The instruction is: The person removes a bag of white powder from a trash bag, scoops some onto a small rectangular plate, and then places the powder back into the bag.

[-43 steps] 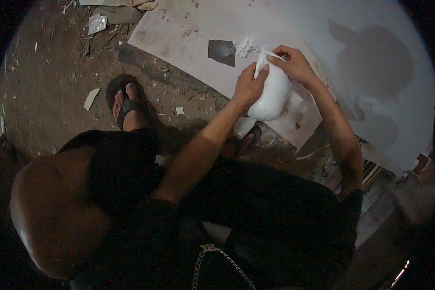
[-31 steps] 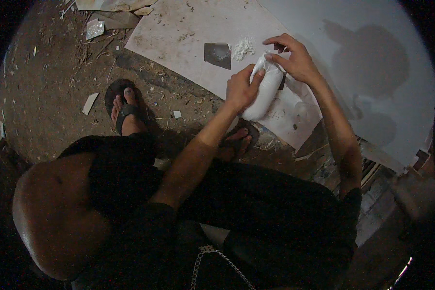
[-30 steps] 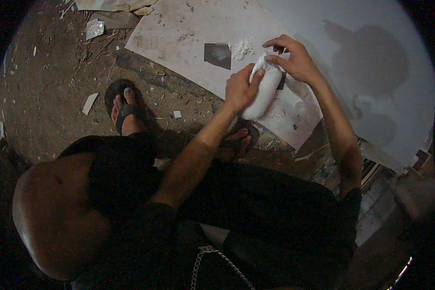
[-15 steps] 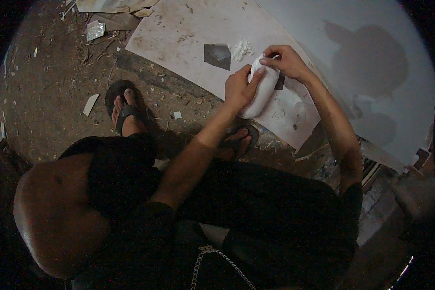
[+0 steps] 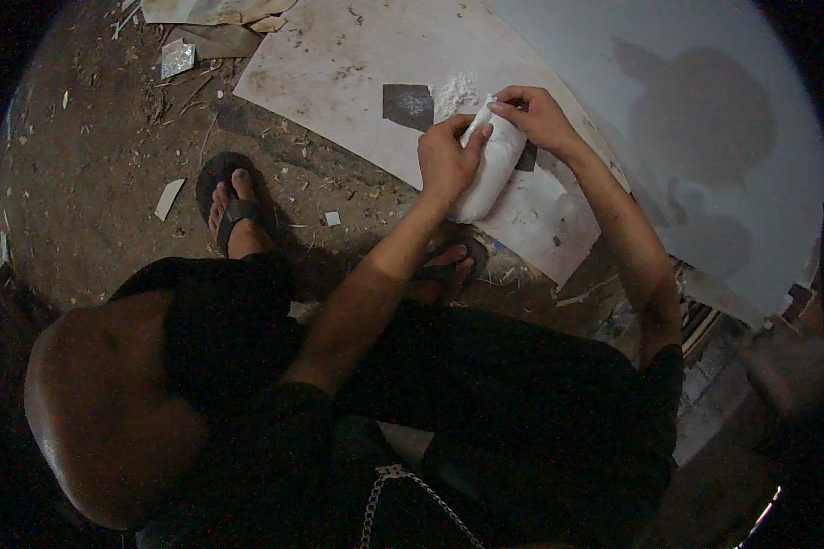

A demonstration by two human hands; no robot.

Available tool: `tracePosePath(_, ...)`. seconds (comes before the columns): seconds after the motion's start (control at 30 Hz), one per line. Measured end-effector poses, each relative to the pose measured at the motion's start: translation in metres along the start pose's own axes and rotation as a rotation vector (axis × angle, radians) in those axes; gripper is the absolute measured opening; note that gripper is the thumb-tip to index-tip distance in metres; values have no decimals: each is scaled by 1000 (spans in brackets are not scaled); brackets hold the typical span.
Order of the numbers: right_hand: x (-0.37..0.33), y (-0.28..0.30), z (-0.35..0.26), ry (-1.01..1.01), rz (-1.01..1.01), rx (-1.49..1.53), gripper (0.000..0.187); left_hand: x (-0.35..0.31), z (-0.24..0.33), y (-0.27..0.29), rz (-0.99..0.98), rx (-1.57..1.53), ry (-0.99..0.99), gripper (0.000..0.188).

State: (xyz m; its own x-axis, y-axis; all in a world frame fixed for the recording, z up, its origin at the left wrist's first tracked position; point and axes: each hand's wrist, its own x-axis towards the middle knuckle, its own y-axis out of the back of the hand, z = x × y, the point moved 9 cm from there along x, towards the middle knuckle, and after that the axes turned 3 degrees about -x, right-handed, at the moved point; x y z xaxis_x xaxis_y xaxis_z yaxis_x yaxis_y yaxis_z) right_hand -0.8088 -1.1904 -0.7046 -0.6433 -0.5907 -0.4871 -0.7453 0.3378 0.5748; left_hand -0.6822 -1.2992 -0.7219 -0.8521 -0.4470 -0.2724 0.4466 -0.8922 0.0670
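A plump white bag point(image 5: 491, 181), seemingly filled with powder, stands tilted over a pale board. My left hand point(image 5: 449, 161) grips its upper left side, thumb across the front and fingers behind. At the bag's gathered top, my right hand point(image 5: 538, 119) pinches the edge between thumb and fingers. Just beyond the bag lies a small heap of white powder point(image 5: 455, 94). Beside the heap is a dark square patch point(image 5: 407, 106), dusted with white. Another dark patch point(image 5: 527, 157) shows partly behind the bag.
The pale, stained board point(image 5: 330, 82) lies on a littered dirt floor point(image 5: 110, 183). A grey-white surface point(image 5: 705, 110) carrying shadows rises at the right. My feet in dark sandals point(image 5: 233, 203) are near the board's edge. Scraps point(image 5: 169, 199) lie at the left.
My left hand has shifted slightly left and up along the bag. The bag's top is drawn into a narrower point between my hands, and my right fingers have moved slightly left.
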Motion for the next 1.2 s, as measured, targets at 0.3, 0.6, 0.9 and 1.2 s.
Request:
tracePosePath(0.3,0,-1,20,-164,-48,64,34,5,-1,3,32,-106,20,46)
tracePosePath(0.6,10,-11,10,-50,-76,-70,35,11,-19,-2,-13,-25,96,44)
tracePosePath(0.9,10,-16,30,-198,-135,132,28,9,-26,-9,-53,-50,179,36)
tracePosePath(1.2,-2,-11,-6,-88,85,-103,25,6,-10,2,69,-49,-2,32)
